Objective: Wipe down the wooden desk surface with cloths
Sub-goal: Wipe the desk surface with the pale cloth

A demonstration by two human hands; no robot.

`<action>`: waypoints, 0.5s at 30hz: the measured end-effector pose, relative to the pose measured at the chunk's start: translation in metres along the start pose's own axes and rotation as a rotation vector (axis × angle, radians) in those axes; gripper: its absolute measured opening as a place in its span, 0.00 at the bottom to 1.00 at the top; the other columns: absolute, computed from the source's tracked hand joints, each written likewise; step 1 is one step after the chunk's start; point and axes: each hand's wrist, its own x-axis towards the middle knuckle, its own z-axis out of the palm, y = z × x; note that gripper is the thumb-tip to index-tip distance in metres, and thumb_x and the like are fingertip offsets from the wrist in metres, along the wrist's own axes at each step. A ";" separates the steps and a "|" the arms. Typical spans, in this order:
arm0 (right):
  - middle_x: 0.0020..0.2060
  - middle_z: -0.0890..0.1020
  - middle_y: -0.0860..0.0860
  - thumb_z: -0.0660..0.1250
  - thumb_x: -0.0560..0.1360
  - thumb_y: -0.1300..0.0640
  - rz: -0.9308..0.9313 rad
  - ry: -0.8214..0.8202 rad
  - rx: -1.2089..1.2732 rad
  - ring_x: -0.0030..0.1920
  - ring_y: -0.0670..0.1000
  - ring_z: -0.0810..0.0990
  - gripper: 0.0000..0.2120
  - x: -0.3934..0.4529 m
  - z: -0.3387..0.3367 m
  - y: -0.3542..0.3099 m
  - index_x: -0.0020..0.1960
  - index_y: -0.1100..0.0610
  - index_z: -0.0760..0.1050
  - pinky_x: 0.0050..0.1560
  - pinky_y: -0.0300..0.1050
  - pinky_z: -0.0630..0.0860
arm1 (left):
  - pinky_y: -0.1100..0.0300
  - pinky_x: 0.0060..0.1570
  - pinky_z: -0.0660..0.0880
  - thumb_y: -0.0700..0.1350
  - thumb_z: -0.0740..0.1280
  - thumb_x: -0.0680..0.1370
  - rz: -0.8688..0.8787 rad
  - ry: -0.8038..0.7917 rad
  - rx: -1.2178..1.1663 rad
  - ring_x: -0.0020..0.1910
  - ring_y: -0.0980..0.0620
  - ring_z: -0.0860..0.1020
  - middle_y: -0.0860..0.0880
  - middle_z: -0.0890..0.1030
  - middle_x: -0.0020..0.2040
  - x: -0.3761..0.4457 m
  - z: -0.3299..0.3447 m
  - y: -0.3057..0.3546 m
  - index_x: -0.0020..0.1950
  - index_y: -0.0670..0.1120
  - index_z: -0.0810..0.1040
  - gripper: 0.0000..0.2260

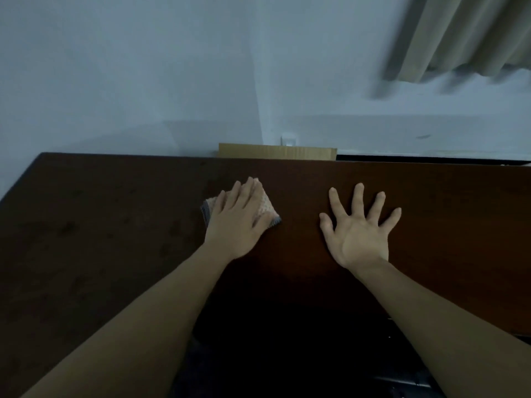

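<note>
A dark brown wooden desk (115,225) fills the lower part of the head view. My left hand (238,219) lies flat, fingers straight, on a small pale pink cloth (265,205) with a grey edge, pressing it onto the desk near the middle. To its right, my right hand (359,228) rests flat on the bare wood with the fingers spread wide and holds nothing. Most of the cloth is hidden under my left hand.
A cardboard box (275,151) stands behind the desk's far edge, against the pale wall. A small white wall socket (288,140) sits just above it. Beige curtains (465,35) hang at the upper right. The desk's near edge drops into a dark gap between my arms.
</note>
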 end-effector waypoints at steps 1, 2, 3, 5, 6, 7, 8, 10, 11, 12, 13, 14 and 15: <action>0.82 0.40 0.57 0.37 0.81 0.34 -0.003 0.001 0.004 0.79 0.71 0.37 0.31 0.000 -0.001 0.000 0.82 0.41 0.38 0.73 0.78 0.41 | 0.49 0.77 0.37 0.64 0.44 0.84 0.025 -0.023 -0.013 0.81 0.50 0.38 0.52 0.37 0.83 -0.020 0.001 0.005 0.82 0.52 0.37 0.32; 0.82 0.40 0.57 0.37 0.81 0.34 -0.004 -0.002 0.007 0.78 0.71 0.38 0.31 -0.001 -0.001 0.000 0.82 0.41 0.38 0.73 0.78 0.41 | 0.49 0.77 0.37 0.64 0.44 0.84 0.054 -0.045 -0.026 0.81 0.51 0.37 0.53 0.37 0.82 -0.041 0.003 0.012 0.82 0.52 0.37 0.32; 0.82 0.40 0.57 0.37 0.81 0.34 -0.005 -0.006 0.008 0.78 0.71 0.38 0.31 -0.001 -0.002 0.000 0.82 0.41 0.38 0.73 0.78 0.42 | 0.48 0.78 0.37 0.64 0.44 0.83 0.089 -0.063 -0.031 0.81 0.51 0.37 0.53 0.36 0.82 -0.061 0.006 0.018 0.82 0.52 0.37 0.32; 0.82 0.40 0.57 0.36 0.81 0.35 -0.006 -0.015 0.006 0.78 0.72 0.38 0.31 -0.001 -0.003 0.000 0.82 0.41 0.38 0.73 0.78 0.42 | 0.49 0.78 0.36 0.66 0.43 0.83 0.155 -0.074 -0.019 0.80 0.53 0.33 0.55 0.34 0.82 -0.093 0.013 0.026 0.82 0.53 0.37 0.32; 0.82 0.39 0.58 0.36 0.81 0.35 -0.002 -0.017 0.005 0.78 0.72 0.38 0.31 -0.001 -0.003 0.000 0.82 0.41 0.37 0.72 0.78 0.42 | 0.50 0.79 0.35 0.66 0.42 0.83 0.176 -0.067 -0.009 0.79 0.55 0.32 0.56 0.34 0.81 -0.101 0.017 0.026 0.82 0.54 0.37 0.32; 0.82 0.39 0.58 0.36 0.81 0.35 0.002 -0.019 0.006 0.78 0.72 0.37 0.31 -0.001 -0.002 0.000 0.82 0.41 0.37 0.72 0.78 0.42 | 0.50 0.78 0.35 0.66 0.43 0.83 0.188 -0.062 -0.002 0.79 0.56 0.31 0.57 0.34 0.81 -0.103 0.020 0.024 0.82 0.55 0.38 0.32; 0.82 0.39 0.58 0.36 0.81 0.35 0.004 -0.022 0.007 0.78 0.72 0.37 0.31 0.000 -0.002 0.000 0.82 0.41 0.37 0.73 0.78 0.42 | 0.50 0.78 0.35 0.66 0.43 0.83 0.201 -0.063 -0.002 0.78 0.57 0.30 0.58 0.35 0.81 -0.100 0.021 0.020 0.82 0.55 0.38 0.32; 0.82 0.39 0.58 0.36 0.81 0.34 0.003 -0.026 0.006 0.78 0.71 0.37 0.31 0.001 -0.003 0.001 0.82 0.41 0.37 0.73 0.78 0.42 | 0.50 0.79 0.36 0.67 0.44 0.83 0.238 -0.088 0.011 0.79 0.57 0.31 0.58 0.35 0.81 -0.082 0.019 0.010 0.82 0.55 0.37 0.32; 0.81 0.38 0.58 0.36 0.81 0.34 0.001 -0.023 0.005 0.78 0.72 0.37 0.31 0.000 -0.002 0.001 0.82 0.41 0.36 0.73 0.78 0.42 | 0.49 0.79 0.37 0.67 0.44 0.83 0.244 -0.094 0.025 0.79 0.56 0.32 0.58 0.34 0.81 -0.069 0.015 0.005 0.82 0.55 0.37 0.33; 0.81 0.38 0.58 0.36 0.81 0.35 -0.002 -0.017 0.005 0.78 0.72 0.37 0.31 0.000 -0.002 0.002 0.82 0.41 0.36 0.73 0.78 0.42 | 0.49 0.79 0.37 0.67 0.43 0.83 0.233 -0.088 0.034 0.79 0.56 0.33 0.58 0.34 0.81 -0.054 0.012 -0.001 0.82 0.55 0.36 0.32; 0.81 0.38 0.58 0.36 0.81 0.35 -0.004 -0.011 0.007 0.78 0.72 0.37 0.31 0.000 -0.001 0.002 0.82 0.41 0.36 0.73 0.78 0.42 | 0.49 0.79 0.37 0.67 0.43 0.83 0.208 -0.075 0.039 0.79 0.55 0.34 0.57 0.34 0.81 -0.036 0.009 -0.007 0.82 0.56 0.35 0.32; 0.81 0.38 0.58 0.37 0.81 0.35 -0.004 -0.005 0.008 0.78 0.72 0.37 0.31 0.001 0.000 0.002 0.81 0.41 0.36 0.73 0.78 0.41 | 0.49 0.79 0.37 0.67 0.42 0.82 0.180 -0.058 0.047 0.80 0.55 0.35 0.57 0.34 0.81 -0.018 0.006 -0.014 0.82 0.56 0.35 0.32; 0.81 0.38 0.58 0.37 0.82 0.35 -0.004 0.000 0.005 0.78 0.72 0.37 0.31 0.001 0.001 0.003 0.81 0.41 0.36 0.73 0.78 0.41 | 0.50 0.79 0.37 0.68 0.40 0.81 0.152 -0.040 0.058 0.80 0.54 0.36 0.57 0.35 0.81 0.000 0.003 -0.018 0.82 0.56 0.35 0.33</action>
